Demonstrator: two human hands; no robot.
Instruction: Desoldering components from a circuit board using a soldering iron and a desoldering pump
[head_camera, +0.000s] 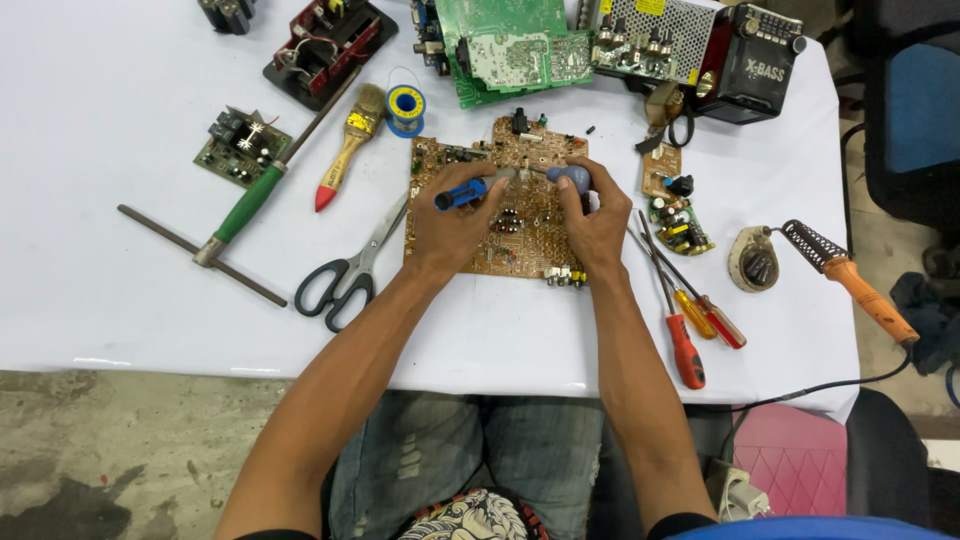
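Observation:
A brown circuit board (520, 240) lies on the white table (120, 290) in front of me. My left hand (450, 225) rests on the board and grips a tool with a blue handle (462, 194) whose tip points right toward the board's upper middle. My right hand (597, 225) holds a grey-blue rubber bulb (571, 177), its nozzle aimed left to meet the other tool's tip over the board.
Black-handled scissors (345, 272), a green-handled T-wrench (245, 205), a brush (350, 140) and a solder spool (406, 105) lie left. Red and orange screwdrivers (690, 310), a small board (675, 210) and a soldering iron (860, 285) on its stand sit right. Green boards (510, 45) and a black radio (755, 65) are behind.

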